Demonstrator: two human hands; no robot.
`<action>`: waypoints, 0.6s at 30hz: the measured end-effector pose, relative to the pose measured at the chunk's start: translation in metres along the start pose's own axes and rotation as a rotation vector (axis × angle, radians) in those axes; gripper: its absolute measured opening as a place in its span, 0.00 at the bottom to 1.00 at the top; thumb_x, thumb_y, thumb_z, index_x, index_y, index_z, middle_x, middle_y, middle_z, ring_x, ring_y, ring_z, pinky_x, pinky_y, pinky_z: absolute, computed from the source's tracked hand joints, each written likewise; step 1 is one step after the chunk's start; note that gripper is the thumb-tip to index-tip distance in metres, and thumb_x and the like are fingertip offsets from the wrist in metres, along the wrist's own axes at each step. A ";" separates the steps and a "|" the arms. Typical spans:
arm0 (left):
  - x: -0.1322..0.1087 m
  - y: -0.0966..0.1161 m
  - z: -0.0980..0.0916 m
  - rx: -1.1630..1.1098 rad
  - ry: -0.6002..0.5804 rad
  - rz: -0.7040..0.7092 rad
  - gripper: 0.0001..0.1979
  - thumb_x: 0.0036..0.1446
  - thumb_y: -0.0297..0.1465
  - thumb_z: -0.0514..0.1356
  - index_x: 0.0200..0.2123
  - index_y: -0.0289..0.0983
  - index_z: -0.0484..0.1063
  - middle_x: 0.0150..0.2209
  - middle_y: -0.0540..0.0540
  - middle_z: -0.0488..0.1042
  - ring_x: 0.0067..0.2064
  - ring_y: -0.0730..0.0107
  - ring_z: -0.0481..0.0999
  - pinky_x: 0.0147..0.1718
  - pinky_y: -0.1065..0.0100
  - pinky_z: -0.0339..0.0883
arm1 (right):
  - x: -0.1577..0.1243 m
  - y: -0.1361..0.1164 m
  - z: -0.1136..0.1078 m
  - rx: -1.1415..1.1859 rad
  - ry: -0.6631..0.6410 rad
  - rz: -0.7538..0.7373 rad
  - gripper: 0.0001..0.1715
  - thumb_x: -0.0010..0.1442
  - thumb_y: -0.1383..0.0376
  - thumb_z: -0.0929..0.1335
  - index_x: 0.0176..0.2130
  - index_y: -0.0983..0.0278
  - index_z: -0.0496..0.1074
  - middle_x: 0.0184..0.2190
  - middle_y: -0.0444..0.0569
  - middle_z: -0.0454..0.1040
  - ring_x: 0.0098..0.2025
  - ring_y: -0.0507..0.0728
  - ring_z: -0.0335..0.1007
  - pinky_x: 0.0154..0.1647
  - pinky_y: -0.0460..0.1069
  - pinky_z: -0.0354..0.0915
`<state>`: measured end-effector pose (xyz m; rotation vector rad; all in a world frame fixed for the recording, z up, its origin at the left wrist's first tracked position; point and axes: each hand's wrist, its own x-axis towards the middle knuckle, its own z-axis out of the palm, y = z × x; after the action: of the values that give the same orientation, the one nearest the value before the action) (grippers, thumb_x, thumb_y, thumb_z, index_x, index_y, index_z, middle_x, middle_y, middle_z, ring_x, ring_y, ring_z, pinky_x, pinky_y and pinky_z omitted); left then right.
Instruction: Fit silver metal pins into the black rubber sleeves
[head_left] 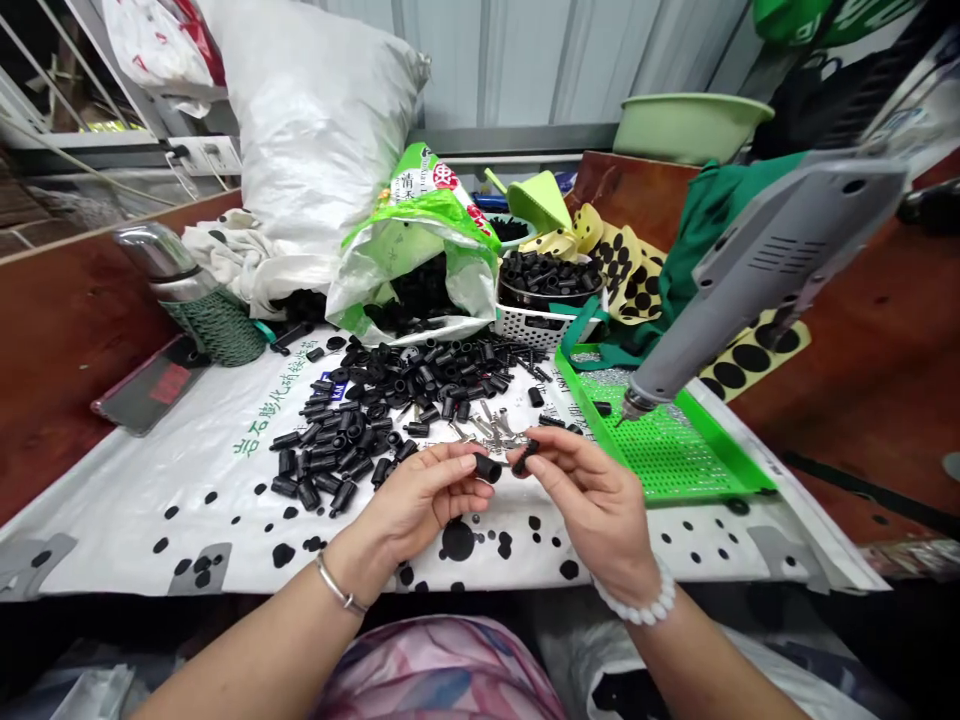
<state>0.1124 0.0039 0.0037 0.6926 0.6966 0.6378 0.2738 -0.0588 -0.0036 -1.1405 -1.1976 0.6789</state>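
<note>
My left hand point(420, 495) pinches a short black plastic tube point(488, 467) between thumb and fingers. My right hand point(592, 490) is closed on another small black piece point(525, 456), and the two pieces almost meet end to end above the white sheet point(150, 480). Just beyond my hands lies a heap of several black tubes point(390, 395) with a few small metal pins point(487, 425) at its near edge.
A grey electric screwdriver point(757, 280) hangs tip-down over a green perforated tray point(667, 450) at right. Behind stand a white basket of black parts point(551, 300), a green-and-white bag point(420, 250), a large white sack point(315, 110), a steel flask point(187, 290), a phone point(150, 385).
</note>
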 end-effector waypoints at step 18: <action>-0.009 -0.009 -0.008 0.059 -0.070 0.020 0.09 0.52 0.29 0.61 0.35 0.31 0.66 0.23 0.46 0.75 0.23 0.76 0.74 0.25 0.77 0.69 | -0.017 0.011 0.007 -0.594 -0.122 -0.542 0.12 0.55 0.76 0.64 0.40 0.65 0.68 0.31 0.52 0.73 0.33 0.56 0.68 0.33 0.52 0.66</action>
<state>0.1036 -0.0058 -0.0041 0.7734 0.6467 0.6102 0.2638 -0.0679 -0.0204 -1.1776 -1.7908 -0.0356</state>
